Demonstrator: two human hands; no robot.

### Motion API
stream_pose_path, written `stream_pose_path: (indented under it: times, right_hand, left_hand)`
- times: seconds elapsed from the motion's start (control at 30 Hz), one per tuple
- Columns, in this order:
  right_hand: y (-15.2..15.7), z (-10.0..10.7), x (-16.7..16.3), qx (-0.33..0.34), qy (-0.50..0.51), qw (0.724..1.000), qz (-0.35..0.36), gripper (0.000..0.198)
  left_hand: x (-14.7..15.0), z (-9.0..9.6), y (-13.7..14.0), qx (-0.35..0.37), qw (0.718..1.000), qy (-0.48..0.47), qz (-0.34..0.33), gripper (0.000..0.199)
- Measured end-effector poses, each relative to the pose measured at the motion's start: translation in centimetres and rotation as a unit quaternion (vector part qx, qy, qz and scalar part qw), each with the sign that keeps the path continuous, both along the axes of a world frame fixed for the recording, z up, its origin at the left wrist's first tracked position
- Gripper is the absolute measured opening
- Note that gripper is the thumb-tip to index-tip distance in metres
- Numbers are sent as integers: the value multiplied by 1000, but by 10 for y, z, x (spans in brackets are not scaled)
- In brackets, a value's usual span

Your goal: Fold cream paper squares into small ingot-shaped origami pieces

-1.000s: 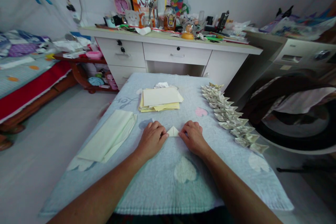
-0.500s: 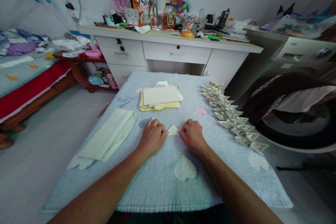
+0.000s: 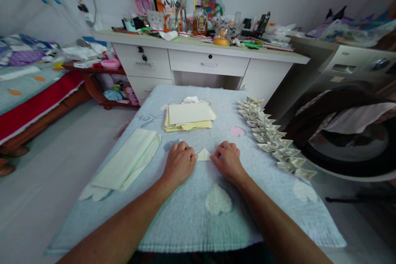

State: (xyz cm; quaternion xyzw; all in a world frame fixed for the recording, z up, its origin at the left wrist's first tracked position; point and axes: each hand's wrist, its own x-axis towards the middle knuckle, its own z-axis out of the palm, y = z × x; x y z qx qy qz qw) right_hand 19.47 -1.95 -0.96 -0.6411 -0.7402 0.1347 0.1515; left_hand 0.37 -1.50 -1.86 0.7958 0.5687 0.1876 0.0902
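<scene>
A small folded piece of paper [image 3: 204, 154], pale cream with a pointed top and a crease down its middle, lies between my two hands. My left hand [image 3: 182, 160] pinches its left corner with curled fingers. At the right corner, my right hand [image 3: 227, 157] grips the paper between thumb and fingers. Beyond the hands sits a stack of cream and yellow paper sheets [image 3: 190, 114]. Larger pale green folded sheets [image 3: 128, 159] lie to the left. Folded paper boats [image 3: 269, 132] stand in close rows along the right side.
A light blue cloth with heart patterns [image 3: 173, 218] covers the table. A white crumpled tissue [image 3: 190, 99] is behind the stack. Past the table stands a cluttered white desk [image 3: 210, 64]. A washing machine [image 3: 346, 103] is at the right, a bed [image 3: 37, 95] at the left.
Hardly anything differs. Both hands keep hold of the small folded paper in the same place, with only a slight shift of the left fingers.
</scene>
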Motion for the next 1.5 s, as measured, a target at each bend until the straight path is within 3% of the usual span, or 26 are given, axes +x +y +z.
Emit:
stream_pose_path:
  times: [0.4, 0.6, 0.73, 1.07, 1.2, 1.3, 1.5]
  right_hand:
    - [0, -3, -1, 19, -24, 1000, 2, 19]
    - [0, -3, -1, 23, -28, 999, -1, 20]
    - [0, -3, -1, 19, -38, 999, -2, 20]
    - [-1, -2, 14, 11, -31, 999, -26, 12]
    - [-1, 2, 18, 57, 13, 997, -47, 8]
    - [-1, 4, 10, 93, 37, 995, -14, 13]
    - [-2, 2, -7, 49, -14, 996, 77, 10]
  left_hand:
    - [0, 0, 0, 20, 1000, -5, 5, 10]
    - [-1, 2, -1, 43, 989, -70, -125, 29]
    - [3, 1, -3, 27, 982, -33, -183, 28]
    - [3, 2, -11, 46, 976, 78, -196, 26]
    - [2, 1, -10, 47, 974, 81, -204, 26]
    - [3, 1, -9, 46, 975, 75, -203, 27]
    - [1, -1, -6, 20, 979, -5, -201, 30]
